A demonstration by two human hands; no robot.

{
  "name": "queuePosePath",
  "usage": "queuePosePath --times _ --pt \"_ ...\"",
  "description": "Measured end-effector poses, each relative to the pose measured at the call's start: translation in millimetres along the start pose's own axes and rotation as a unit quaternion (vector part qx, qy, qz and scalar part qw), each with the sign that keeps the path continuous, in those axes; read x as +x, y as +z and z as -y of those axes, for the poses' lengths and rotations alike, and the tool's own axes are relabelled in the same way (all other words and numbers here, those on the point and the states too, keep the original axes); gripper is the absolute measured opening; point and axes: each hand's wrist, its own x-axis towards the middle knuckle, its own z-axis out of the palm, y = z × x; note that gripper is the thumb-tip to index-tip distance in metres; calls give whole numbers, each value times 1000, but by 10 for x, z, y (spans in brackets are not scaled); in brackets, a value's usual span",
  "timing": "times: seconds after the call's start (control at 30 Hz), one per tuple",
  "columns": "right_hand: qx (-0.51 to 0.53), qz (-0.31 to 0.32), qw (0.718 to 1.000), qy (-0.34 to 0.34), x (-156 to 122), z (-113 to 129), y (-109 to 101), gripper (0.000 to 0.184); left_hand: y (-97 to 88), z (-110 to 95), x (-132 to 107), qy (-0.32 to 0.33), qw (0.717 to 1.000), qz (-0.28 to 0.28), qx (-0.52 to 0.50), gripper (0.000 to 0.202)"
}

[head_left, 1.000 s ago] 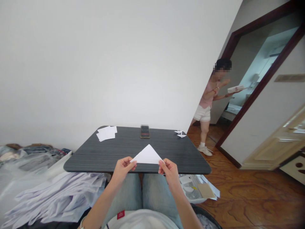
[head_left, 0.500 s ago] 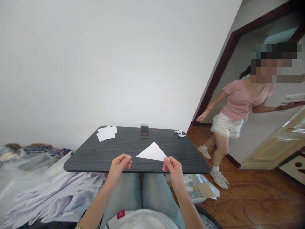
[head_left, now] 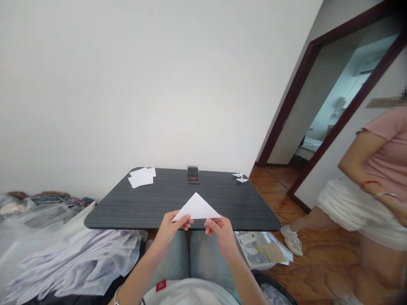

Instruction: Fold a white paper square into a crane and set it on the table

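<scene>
A sheet of white paper (head_left: pixel 197 206), folded into a triangle with its point away from me, is held above the near edge of the dark table (head_left: pixel 121 207). My left hand (head_left: pixel 178 221) pinches its left part, the thumb lying on top. At the right corner, my right hand (head_left: pixel 219 227) has its thumb and fingers closed on the long near edge. White sheets of paper (head_left: pixel 142 177) lie at the table's far left. Small folded paper cranes (head_left: pixel 241 179) rest at the far right corner.
A phone (head_left: pixel 193 175) stands at the table's back, near the wall. Pale folded cloth (head_left: pixel 79 262) is heaped at the left. A box of odds and ends (head_left: pixel 257 250) is below the table's right side. A person (head_left: pixel 378 169) is walking at the far right.
My left hand has come in from the left and taken hold of the paper triangle. The triangle has shifted left and nearer to me. The other person has moved right, away from the doorway.
</scene>
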Motion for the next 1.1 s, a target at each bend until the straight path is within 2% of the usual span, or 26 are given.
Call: queuePosePath --times 0.23,0.5,0.8,1.1 --pt "8 -6 1000 28 -44 -47 164 15 96 3 -15 13 999 47 16 22" --pt "-46 -14 998 34 -61 -75 149 12 109 -4 -17 21 998 43 47 21" --pt "-64 -16 998 3 27 -23 -36 18 -14 -60 -27 22 999 2 41 20" --pt "-62 -52 996 -21 88 15 -233 20 -148 -107 -24 17 998 -33 40 21"
